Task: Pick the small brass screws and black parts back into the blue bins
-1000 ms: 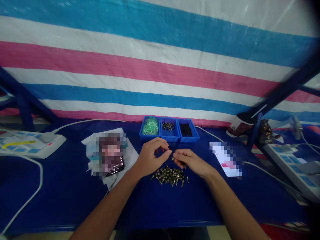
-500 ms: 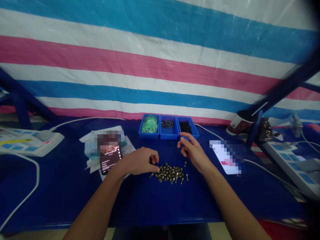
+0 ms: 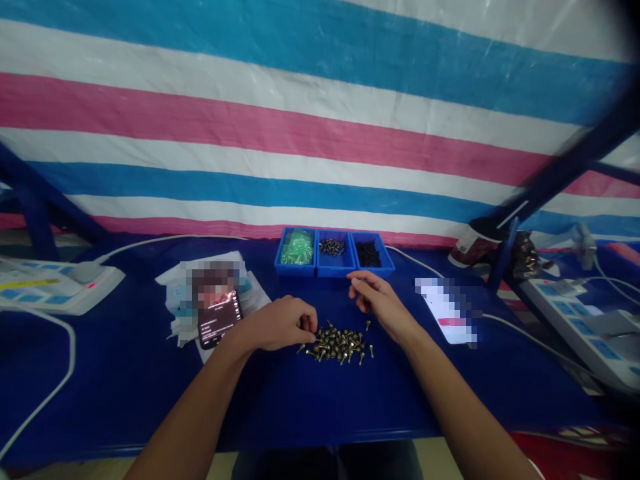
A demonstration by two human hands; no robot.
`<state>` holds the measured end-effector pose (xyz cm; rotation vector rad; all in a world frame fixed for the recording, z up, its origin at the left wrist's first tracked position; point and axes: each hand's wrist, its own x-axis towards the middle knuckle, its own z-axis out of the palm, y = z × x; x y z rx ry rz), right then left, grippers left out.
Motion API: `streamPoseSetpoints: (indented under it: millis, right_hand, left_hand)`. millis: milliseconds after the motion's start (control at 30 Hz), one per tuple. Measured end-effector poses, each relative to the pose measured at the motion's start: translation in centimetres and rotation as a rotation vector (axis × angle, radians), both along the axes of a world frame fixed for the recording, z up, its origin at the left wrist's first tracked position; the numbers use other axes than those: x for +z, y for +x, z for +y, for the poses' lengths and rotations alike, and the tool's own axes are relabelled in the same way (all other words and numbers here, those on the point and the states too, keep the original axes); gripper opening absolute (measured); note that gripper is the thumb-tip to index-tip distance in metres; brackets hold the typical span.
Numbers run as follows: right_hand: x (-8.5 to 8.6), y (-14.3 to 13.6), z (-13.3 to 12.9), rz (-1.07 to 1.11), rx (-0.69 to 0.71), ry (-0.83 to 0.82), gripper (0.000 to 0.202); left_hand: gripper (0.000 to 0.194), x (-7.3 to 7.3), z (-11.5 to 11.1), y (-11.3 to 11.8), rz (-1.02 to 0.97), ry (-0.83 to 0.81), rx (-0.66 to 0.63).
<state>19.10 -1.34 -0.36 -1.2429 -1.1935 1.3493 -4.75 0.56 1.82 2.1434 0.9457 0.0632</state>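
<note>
A loose pile of small brass-coloured screw-like parts [image 3: 340, 345] lies on the blue table [image 3: 320, 407]. My left hand [image 3: 287, 323] is at the pile's left edge, fingers curled, thumb and fingertips close together; anything between them is too small to make out. Above and right of the pile, my right hand [image 3: 377, 301] is off the parts, its thumb against the bent fingers; I cannot make out anything in it. Behind the hands stand three blue bins: one with green bagged pieces [image 3: 297, 248], one with small metal screws [image 3: 333, 247], one with black parts [image 3: 367, 254].
A lit phone [image 3: 220, 320] lies on papers [image 3: 257, 290] at the left, near my left forearm. Another device with a bright screen [image 3: 445, 310] lies right of my right hand. Power strips [image 3: 85, 293] and cables flank both sides; a cup [image 3: 470, 247] stands back right.
My right hand has moved slightly left, and its fingers have drawn closer together. My left hand stays at the pile's left edge. The whole view has shifted a little.
</note>
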Motion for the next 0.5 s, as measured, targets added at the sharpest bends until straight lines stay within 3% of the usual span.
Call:
streamPoseSetpoints:
  millis: [500]
  right_hand:
    - [-0.11, -0.11, -0.16, -0.053, 0.079, 0.001, 0.033]
  left_hand:
    - [0.017, -0.98, 0.38, 0.17, 0.0, 0.117, 0.002]
